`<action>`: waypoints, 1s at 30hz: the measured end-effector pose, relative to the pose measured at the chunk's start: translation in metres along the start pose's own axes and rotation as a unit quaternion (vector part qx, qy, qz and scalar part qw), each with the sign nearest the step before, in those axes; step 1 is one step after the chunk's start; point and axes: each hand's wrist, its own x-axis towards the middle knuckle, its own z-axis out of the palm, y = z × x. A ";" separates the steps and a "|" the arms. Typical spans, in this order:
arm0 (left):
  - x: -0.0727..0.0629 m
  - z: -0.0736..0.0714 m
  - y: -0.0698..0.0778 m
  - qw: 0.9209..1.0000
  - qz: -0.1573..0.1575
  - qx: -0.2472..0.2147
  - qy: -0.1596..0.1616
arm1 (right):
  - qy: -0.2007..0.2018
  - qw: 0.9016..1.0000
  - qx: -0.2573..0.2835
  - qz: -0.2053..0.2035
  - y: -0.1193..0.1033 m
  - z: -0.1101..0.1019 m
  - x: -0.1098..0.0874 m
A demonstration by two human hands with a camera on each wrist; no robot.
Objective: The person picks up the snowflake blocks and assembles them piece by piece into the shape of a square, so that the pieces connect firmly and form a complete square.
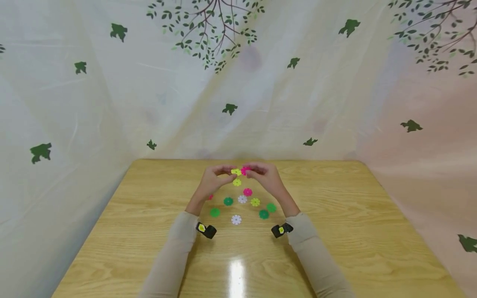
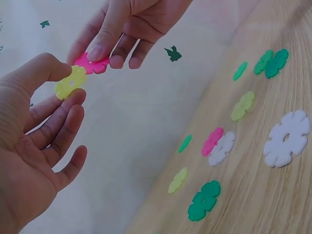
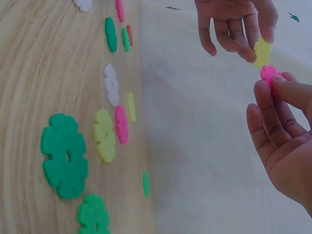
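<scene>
Between thumb and fingers my left hand (image 1: pixel 214 180) pinches a yellow flower-shaped disc (image 2: pixel 71 83) with notches round its rim. A matching pink flower-shaped disc (image 2: pixel 91 63) is pinched by my right hand (image 1: pixel 266 179). Both discs are held up above the far part of the table, and their edges meet in the left wrist view. In the right wrist view the yellow disc stands just above the pink one, with fingertips covering part of the pink disc.
Loose notched discs lie scattered on the wooden table (image 1: pixel 149 231) below the hands: white (image 1: pixel 236 219), dark green (image 1: pixel 263 214), light green (image 1: pixel 215 212), yellow (image 1: pixel 255 202) and pink (image 1: pixel 247 192). A pale curtain (image 1: pixel 186 103) with leaf prints hangs behind the table.
</scene>
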 end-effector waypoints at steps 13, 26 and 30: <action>0.005 0.006 -0.028 0.999 -0.015 -0.030 -0.003 | 0.029 1.000 0.002 -0.006 -0.008 0.001 -0.005; 0.001 0.011 -0.024 0.999 -0.037 -0.019 0.015 | 0.063 0.998 0.013 -0.017 -0.006 0.011 -0.006; 0.000 0.013 -0.023 0.999 -0.041 -0.027 0.020 | 0.073 0.997 0.020 -0.021 -0.006 0.013 -0.007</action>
